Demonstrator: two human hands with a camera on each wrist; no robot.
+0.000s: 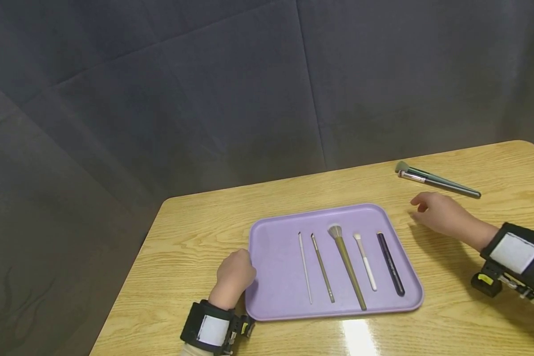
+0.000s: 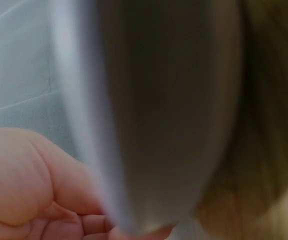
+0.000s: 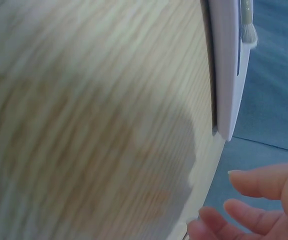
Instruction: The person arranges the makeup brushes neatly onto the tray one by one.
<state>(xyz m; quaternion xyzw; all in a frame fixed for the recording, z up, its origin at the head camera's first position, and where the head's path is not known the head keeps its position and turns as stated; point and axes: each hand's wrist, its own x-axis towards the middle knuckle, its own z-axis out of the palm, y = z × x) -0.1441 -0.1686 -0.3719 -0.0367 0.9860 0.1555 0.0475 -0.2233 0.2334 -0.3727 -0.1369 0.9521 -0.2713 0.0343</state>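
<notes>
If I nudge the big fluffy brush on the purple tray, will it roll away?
That brush probably could roll, since its handle looks round. The raised tray rim would likely stop it. Its spread bristles seem soft.

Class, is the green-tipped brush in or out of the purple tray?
Out: the green-tipped brush lies on the table away from the tray, near the right hand.

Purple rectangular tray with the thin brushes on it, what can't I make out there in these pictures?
- Head view: the fingertips of the left grip, hidden by its own back.
- Head view: the pale marking on the slim black cylindrical tool, too small to read.
- Left wrist view: some fingers, covered by the blurred smooth purple tray.
- Right wrist view: the handle of a pale-bristled brush, cut off by the top edge.
</notes>
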